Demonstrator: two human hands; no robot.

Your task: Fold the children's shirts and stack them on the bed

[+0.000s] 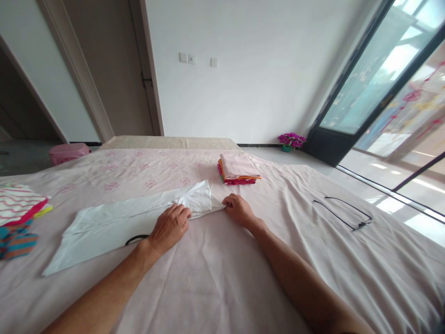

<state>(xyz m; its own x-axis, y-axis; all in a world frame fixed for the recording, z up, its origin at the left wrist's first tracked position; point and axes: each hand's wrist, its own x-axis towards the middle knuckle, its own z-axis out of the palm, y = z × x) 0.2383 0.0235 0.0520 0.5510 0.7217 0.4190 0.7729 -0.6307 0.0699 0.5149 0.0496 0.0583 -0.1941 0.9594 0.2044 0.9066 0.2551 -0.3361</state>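
Note:
A white garment (114, 222) lies folded into a long strip across the bed, its narrower end pointing right. A black curved mark or cord shows at its lower edge, close to my left wrist. My left hand (170, 225) rests on the garment near its right end, fingers curled into the cloth. Thumb and fingers of my right hand (239, 208) pinch the pointed tip of the garment, pulling that thin part out flat. Just beyond my right hand sits a stack of folded cloths (239, 167), pale pink on top with orange and red layers beneath.
On the left of the pink bedsheet (205, 287) lie a striped garment (19, 204) and a blue-and-orange striped cloth (19, 239). Glasses (359, 226) lie at right. Beyond the bed are a pink stool (69, 152), purple flowers (291, 140) and a glass door (378, 69).

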